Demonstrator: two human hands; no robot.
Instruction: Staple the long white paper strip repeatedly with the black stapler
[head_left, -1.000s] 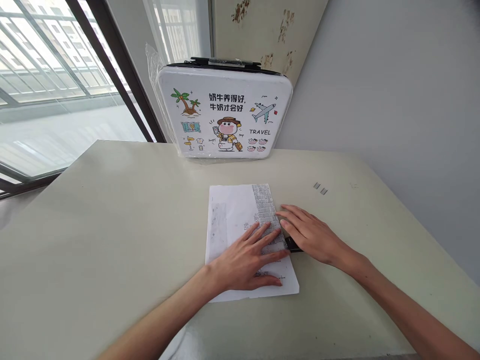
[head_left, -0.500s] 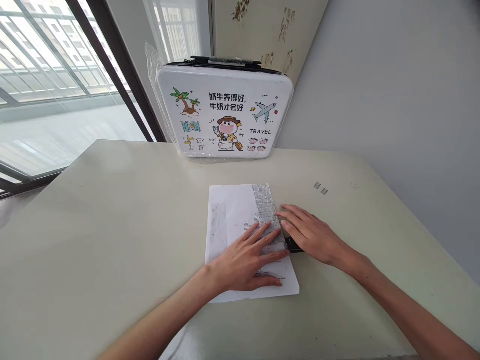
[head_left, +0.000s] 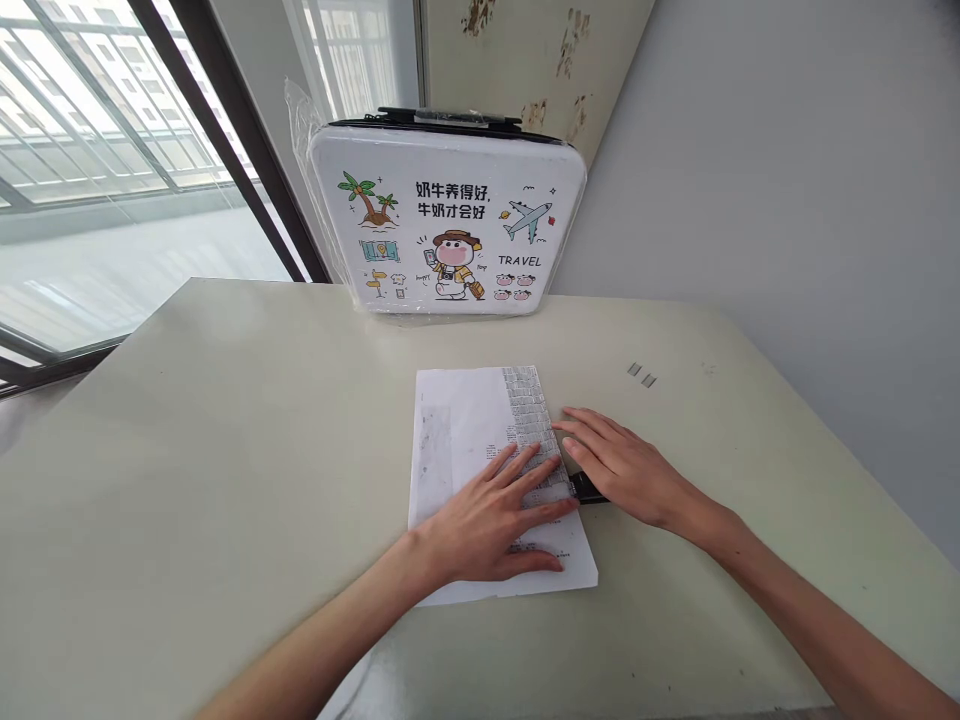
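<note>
Far at 12 o'clock: upright, rounded white case (head_left: 457, 170), cartoon-printed. Nearer, 12: white rectangular printed paper (head_left: 469, 405), lying flat; my left hand (head_left: 484, 525) open on it, fingers spread. At its 3: black object (head_left: 589, 489), partly beneath my right hand (head_left: 630, 468), fingers extended; can't tell whether gripping. Two small grey strips (head_left: 649, 381) at my 1.

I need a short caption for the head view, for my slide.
Left hand spread on printed paper, right hand partly covering a black object at the paper's right edge, white case standing behind.
</note>
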